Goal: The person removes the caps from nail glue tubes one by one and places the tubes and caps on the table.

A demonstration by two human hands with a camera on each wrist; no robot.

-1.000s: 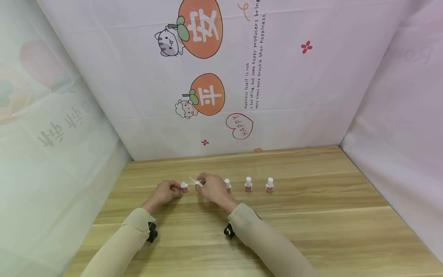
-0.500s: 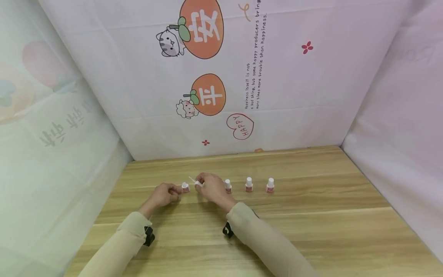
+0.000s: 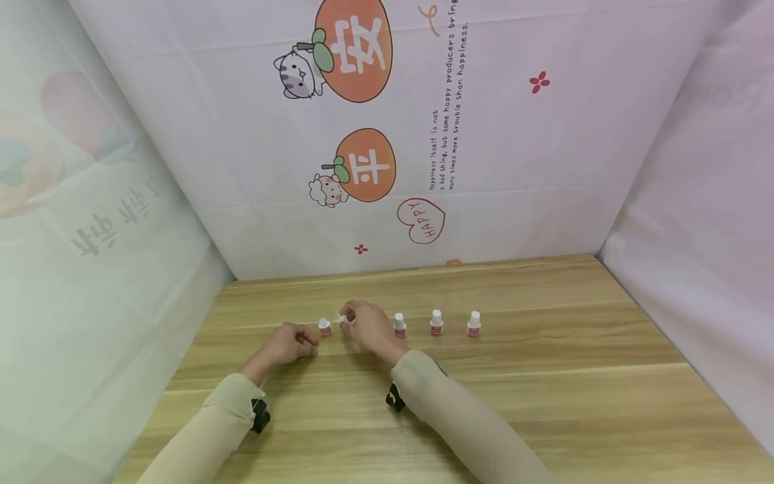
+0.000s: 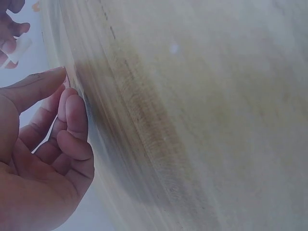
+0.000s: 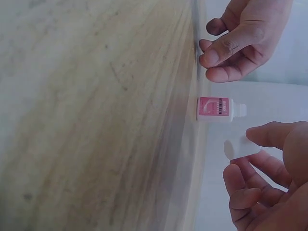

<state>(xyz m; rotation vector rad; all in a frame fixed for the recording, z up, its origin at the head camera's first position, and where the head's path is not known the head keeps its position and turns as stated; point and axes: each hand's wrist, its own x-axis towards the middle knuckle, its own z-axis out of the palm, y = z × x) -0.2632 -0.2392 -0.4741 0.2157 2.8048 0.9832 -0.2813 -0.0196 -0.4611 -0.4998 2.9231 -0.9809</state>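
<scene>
A small white bottle with a pink label stands upright on the wooden table, its narrow white neck uncovered in the right wrist view. To its left is my left hand, fingers loosely curled, apart from the bottle and holding nothing. My right hand, on the bottle's other side, pinches a white cap between thumb and fingers, just above the table. In the head view the cap's shape is partly hidden by the fingers. The left wrist view shows the left hand with thumb and fingertips close together.
Right of my right hand, three similar capped bottles stand in a row: one close to the hand, a middle one and a far one. A printed white cloth rises behind the table, with cloth at both sides.
My left hand has drawn slightly left, away from the bottle it was touching. My right hand has turned the white cap a little; a thin white part sticking out from it now looks shorter.
</scene>
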